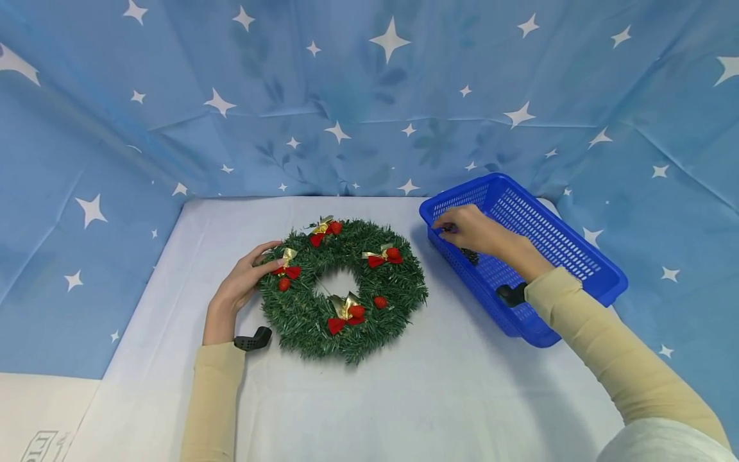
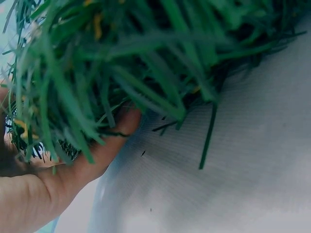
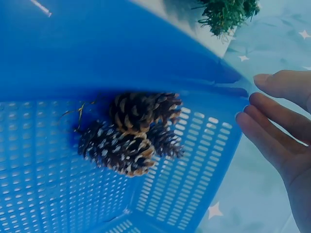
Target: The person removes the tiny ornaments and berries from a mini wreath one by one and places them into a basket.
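A round green wreath [image 1: 398, 289] with red bows, gold ribbons and red berry-like ornaments lies flat on the table. My left hand [image 1: 239, 282] grips its left edge, thumb over the top near a bow; in the left wrist view, green strands hide part of that hand [image 2: 73, 179]. Over at the blue basket [image 1: 554, 231], my right hand [image 1: 476, 231] pinches the rim at the far left corner. The right wrist view shows the fingertips [image 3: 247, 121] against that corner. Inside the basket lie several brown pine cones [image 3: 119, 150], some with white-tipped scales.
The white-covered table [image 1: 358, 410] meets a blue star-patterned cloth [image 1: 369, 154] at the back and sides. The basket stands slanted at the right, close to the cloth. A thin gold thread [image 3: 80, 116] lies beside the pine cones.
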`<state>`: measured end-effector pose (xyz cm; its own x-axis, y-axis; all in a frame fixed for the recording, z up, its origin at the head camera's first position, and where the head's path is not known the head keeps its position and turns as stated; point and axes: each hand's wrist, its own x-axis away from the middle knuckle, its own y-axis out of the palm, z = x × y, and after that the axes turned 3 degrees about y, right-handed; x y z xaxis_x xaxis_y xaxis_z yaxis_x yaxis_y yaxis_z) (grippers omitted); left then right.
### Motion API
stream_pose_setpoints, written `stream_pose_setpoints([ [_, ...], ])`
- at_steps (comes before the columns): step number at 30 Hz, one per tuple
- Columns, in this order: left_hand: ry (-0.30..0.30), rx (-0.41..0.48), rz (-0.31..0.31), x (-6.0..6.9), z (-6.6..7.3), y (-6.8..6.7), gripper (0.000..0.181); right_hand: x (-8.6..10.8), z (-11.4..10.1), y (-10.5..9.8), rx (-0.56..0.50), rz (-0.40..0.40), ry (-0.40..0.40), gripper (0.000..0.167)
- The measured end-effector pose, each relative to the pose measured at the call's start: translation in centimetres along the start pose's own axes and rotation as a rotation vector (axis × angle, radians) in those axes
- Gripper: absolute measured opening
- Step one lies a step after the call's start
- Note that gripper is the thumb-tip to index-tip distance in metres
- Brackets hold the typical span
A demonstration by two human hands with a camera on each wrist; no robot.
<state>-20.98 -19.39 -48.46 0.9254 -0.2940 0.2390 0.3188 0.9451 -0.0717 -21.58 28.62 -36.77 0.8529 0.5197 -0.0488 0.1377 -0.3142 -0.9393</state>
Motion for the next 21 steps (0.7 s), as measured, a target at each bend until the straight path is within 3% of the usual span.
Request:
stream_pose_setpoints([
  [11, 0.000, 0.006, -0.001, 0.0, 0.0, 0.1, 0.070, -1.2, -1.3, 0.3, -0.004, -0.038, -0.017, 0.024],
  [21, 0.007, 0.004, -0.002, 0.3, 0.5, 0.3, 0.071, -2.2, -2.8, 1.6, -0.084, -0.119, 0.001, 0.027],
])
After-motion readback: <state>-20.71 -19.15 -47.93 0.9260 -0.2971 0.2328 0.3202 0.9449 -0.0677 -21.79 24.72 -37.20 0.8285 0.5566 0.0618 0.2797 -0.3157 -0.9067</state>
